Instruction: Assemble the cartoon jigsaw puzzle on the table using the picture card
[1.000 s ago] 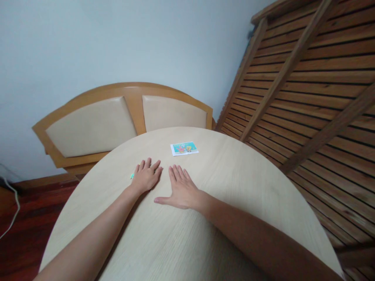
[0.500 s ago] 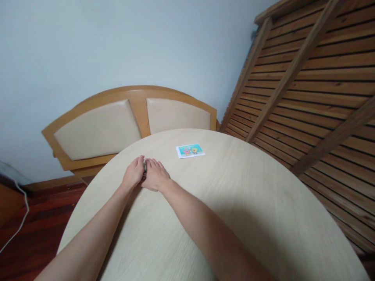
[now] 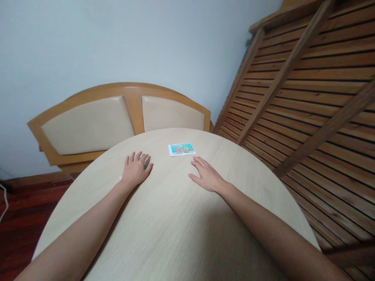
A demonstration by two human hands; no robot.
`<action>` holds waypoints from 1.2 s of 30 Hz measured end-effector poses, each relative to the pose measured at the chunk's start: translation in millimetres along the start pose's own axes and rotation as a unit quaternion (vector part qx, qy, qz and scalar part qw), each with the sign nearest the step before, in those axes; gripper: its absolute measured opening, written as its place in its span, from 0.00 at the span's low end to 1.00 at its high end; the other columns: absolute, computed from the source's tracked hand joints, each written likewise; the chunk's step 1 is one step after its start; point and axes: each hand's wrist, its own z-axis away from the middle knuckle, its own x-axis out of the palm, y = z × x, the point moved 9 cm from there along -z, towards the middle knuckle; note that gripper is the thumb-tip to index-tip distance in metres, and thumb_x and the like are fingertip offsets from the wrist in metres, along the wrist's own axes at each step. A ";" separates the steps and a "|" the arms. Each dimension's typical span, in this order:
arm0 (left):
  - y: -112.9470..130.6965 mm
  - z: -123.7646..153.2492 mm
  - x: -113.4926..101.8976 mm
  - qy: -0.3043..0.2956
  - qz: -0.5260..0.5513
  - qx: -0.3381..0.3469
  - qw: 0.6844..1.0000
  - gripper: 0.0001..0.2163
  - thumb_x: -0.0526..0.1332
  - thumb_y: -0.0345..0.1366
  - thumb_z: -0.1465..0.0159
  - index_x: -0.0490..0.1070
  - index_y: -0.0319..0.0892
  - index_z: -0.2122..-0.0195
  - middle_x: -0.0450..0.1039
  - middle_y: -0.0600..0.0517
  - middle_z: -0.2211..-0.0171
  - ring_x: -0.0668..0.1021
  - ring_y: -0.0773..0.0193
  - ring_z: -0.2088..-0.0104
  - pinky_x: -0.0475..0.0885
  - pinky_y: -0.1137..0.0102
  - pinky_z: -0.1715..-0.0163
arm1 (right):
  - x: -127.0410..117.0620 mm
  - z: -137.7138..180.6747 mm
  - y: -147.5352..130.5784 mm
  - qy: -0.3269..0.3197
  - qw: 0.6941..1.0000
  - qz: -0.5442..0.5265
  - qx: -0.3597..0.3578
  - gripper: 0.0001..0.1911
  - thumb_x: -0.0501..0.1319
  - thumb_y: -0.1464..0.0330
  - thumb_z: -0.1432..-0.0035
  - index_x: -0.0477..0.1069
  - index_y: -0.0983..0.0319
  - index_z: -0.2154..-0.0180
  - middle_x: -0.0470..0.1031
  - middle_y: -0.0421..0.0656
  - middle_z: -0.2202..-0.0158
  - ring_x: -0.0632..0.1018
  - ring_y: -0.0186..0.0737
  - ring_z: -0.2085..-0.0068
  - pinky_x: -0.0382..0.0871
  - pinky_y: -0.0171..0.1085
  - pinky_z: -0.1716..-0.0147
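My left hand rests on the left part of the table with its fingers spread. Under its thumb and fingers shows a small dark green patterned thing, mostly hidden, so its kind is unclear. To the right, my right hand is open, fingers stretched out, holding nothing. Its fingertips are near the lower right corner of a turquoise picture card. Pink and yellow cartoon figures and a white border are printed on the card, which lies flat between the hands, toward the far edge.
A round pale wooden table fills the foreground. Behind it stands a wooden headboard with cream padded panels against a pale blue wall. A slatted wooden frame leans at the right. Dark red flooring shows at left.
My hands have parted: the right one moved right toward the card and opened. The left hand's fingers have spread over the small patterned thing. The view has shifted slightly.
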 end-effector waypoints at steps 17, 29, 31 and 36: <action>113.2 48.7 27.0 -0.132 0.068 0.221 0.964 0.27 0.52 0.47 0.28 0.58 0.46 0.30 0.50 0.44 0.27 0.52 0.44 0.28 0.53 0.48 0.32 | 7.4 20.4 -0.6 -0.068 0.996 0.016 0.049 0.36 0.57 0.52 0.36 0.60 0.62 0.32 0.53 0.51 0.28 0.53 0.53 0.27 0.43 0.55 0.30; 120.8 40.6 21.1 -0.090 0.066 0.204 0.973 0.25 0.56 0.43 0.30 0.66 0.38 0.35 0.62 0.39 0.33 0.62 0.45 0.32 0.57 0.52 0.32 | 9.1 20.6 -1.0 -0.083 0.996 0.018 0.034 0.38 0.57 0.51 0.36 0.58 0.62 0.31 0.50 0.51 0.27 0.52 0.53 0.27 0.43 0.55 0.30; 118.4 41.2 24.6 -0.100 0.063 0.205 0.971 0.25 0.55 0.44 0.29 0.65 0.38 0.34 0.60 0.40 0.32 0.60 0.44 0.31 0.56 0.51 0.31 | 8.7 21.0 -0.2 -0.083 0.996 0.014 0.032 0.39 0.57 0.50 0.36 0.58 0.62 0.31 0.50 0.51 0.27 0.51 0.54 0.27 0.43 0.56 0.30; 117.8 42.1 25.9 -0.105 0.065 0.206 0.971 0.25 0.55 0.44 0.29 0.65 0.40 0.34 0.59 0.40 0.31 0.60 0.43 0.30 0.57 0.50 0.32 | 8.3 21.8 -0.5 -0.078 0.996 0.011 0.033 0.38 0.57 0.50 0.36 0.58 0.62 0.31 0.50 0.51 0.27 0.52 0.53 0.27 0.43 0.55 0.30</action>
